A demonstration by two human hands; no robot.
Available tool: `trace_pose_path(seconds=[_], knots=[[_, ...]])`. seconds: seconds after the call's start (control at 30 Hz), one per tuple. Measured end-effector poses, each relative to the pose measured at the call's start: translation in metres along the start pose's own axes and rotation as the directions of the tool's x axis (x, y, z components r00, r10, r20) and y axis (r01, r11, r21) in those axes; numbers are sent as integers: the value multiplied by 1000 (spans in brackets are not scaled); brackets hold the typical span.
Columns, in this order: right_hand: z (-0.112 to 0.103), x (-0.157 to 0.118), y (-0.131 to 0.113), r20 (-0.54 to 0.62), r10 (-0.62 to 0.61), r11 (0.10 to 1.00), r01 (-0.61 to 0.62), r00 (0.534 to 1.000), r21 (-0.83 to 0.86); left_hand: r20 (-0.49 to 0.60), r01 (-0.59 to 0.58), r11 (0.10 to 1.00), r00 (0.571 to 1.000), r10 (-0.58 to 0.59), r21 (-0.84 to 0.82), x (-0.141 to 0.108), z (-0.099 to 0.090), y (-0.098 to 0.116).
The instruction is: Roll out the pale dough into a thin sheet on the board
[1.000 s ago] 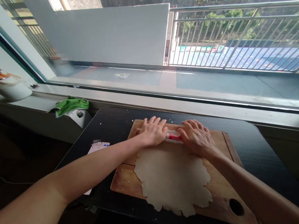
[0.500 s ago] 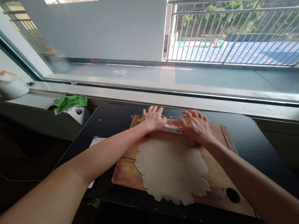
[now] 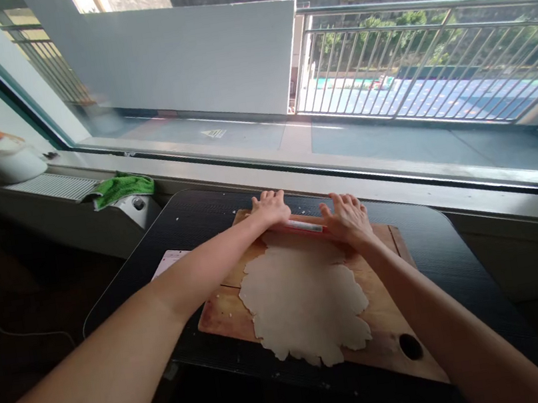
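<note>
Currently | left hand [image 3: 271, 208], right hand [image 3: 347, 217]: grips wide, atop one roller [image 3: 306, 225] | one dough sheet [image 3: 303, 294]

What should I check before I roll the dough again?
1. Both hands on the roller: ok, left hand and right hand press on the roller, fingers stretched out.
2. Roller at the dough's far end: ok.
3. Dough all on the board: not ok, it pokes past the near edge.
4. Smooth dough edge: not ok, it's jagged.
5. Phone off the board: ok.
6. Dough not stuck underneath: cannot tell, its underside is hidden.
</note>
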State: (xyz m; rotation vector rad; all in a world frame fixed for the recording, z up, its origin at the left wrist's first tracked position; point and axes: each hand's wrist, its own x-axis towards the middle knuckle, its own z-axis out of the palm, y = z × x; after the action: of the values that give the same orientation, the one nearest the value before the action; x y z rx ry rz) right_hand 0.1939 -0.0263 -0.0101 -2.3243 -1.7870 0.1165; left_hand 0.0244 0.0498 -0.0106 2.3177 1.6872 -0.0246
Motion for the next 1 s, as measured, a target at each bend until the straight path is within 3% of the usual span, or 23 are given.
trace_pose_path(seconds=[0.1, 0.2, 0.3, 0.47, 0.57, 0.73, 0.8, 1.0], knots=[[-3, 8, -1, 49, 72, 997, -72, 996, 5, -5, 16, 1000, 1000, -16, 9, 5, -4, 3], [2, -16, 2, 54, -41, 999, 42, 998, -7, 7, -93, 995, 996, 93, 32, -17, 5, -3], [5, -34, 5, 41, -151, 988, 152, 988, -20, -57, -179, 983, 982, 181, 49, -34, 13, -8], [-4, 7, -1, 106, 43, 999, -45, 993, 12, -105, -101, 994, 989, 104, 35, -1, 4, -2], [-5, 15, -2, 73, 69, 997, -70, 995, 10, -126, -89, 995, 988, 93, 35, 6, 2, -1], [10, -37, 11, 9, -190, 981, 190, 982, -48, -106, -203, 978, 973, 207, 48, -40, 19, -10], [12, -41, 13, -14, -234, 970, 232, 972, -72, -134, -224, 973, 964, 230, 55, -44, 21, -12], [-1, 24, 4, 48, 2, 999, 0, 999, -42, -130, -92, 994, 987, 98, 58, 15, -1, -1]])
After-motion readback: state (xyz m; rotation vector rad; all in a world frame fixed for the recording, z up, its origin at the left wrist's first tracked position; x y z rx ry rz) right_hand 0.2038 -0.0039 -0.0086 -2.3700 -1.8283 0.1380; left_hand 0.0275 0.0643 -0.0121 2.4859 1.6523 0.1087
